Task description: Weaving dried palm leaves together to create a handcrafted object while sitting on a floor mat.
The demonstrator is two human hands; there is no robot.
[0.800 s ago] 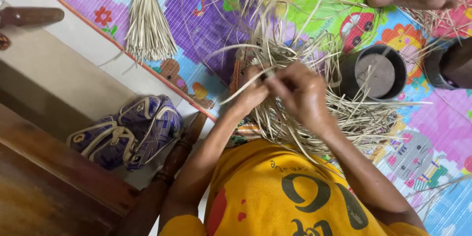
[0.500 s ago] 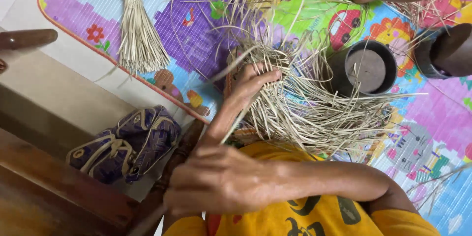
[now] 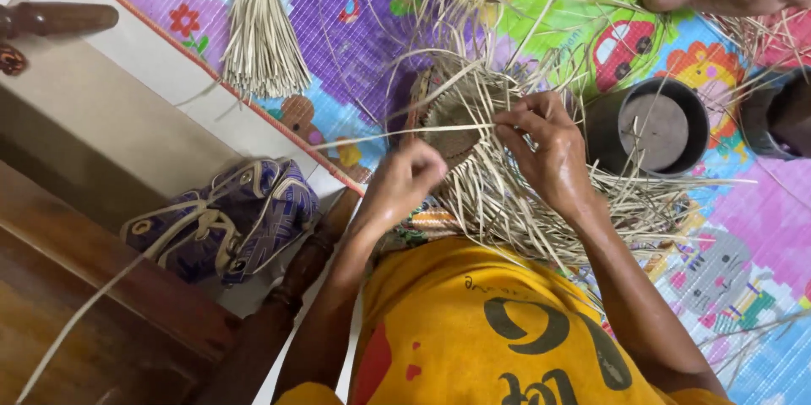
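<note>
Nearest the camera, the left hand (image 3: 411, 179) is curled nearly closed, its fingertips pinching a long pale straw strip (image 3: 397, 133) that runs sideways across the work. Just beyond, the right hand (image 3: 545, 152) is also narrowly closed, thumb and forefinger nipping the same strip where it meets the half-woven straw piece (image 3: 473, 160). That piece sits between both hands, above the person's yellow shirt (image 3: 473, 329), over the near edge of a colourful play mat (image 3: 363, 16), with loose strands fanning out all round. Beside the right hand stands a dark round pot (image 3: 655, 128). A blue patterned bag (image 3: 228, 219) lies off the mat's left edge. Farther off, a tied straw bundle (image 3: 260, 42) rests on the mat.
</note>
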